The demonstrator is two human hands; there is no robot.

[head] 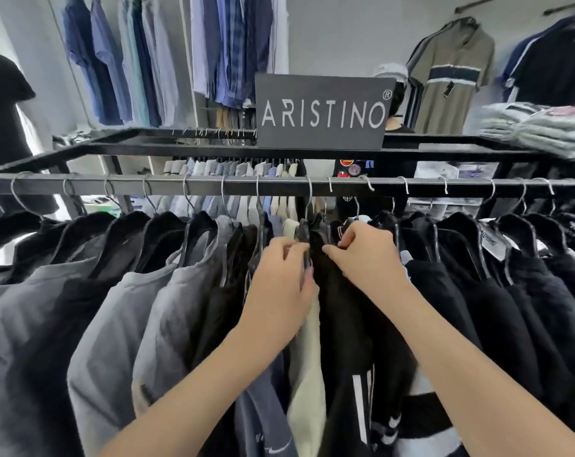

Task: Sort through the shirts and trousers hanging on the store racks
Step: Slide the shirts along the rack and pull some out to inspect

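Note:
A grey metal rail [279,185] runs across the view, hung with several shirts on black hangers. Grey shirts [114,324] fill the left side, black shirts [510,291] the right. My left hand [281,285] and my right hand [367,255] meet at the middle of the rail. Both grip a black shirt [342,318] near its collar, where its hanger [304,232] hooks on the rail. A cream shirt [307,374] hangs just left of it, partly under my left hand.
A dark sign reading ARISTINO [324,112] stands on the rack's top frame. Blue shirts [121,61] hang on the back wall. An olive striped polo [451,77] hangs at the right, above folded clothes [536,127]. Another rail of pale shirts [233,168] lies behind.

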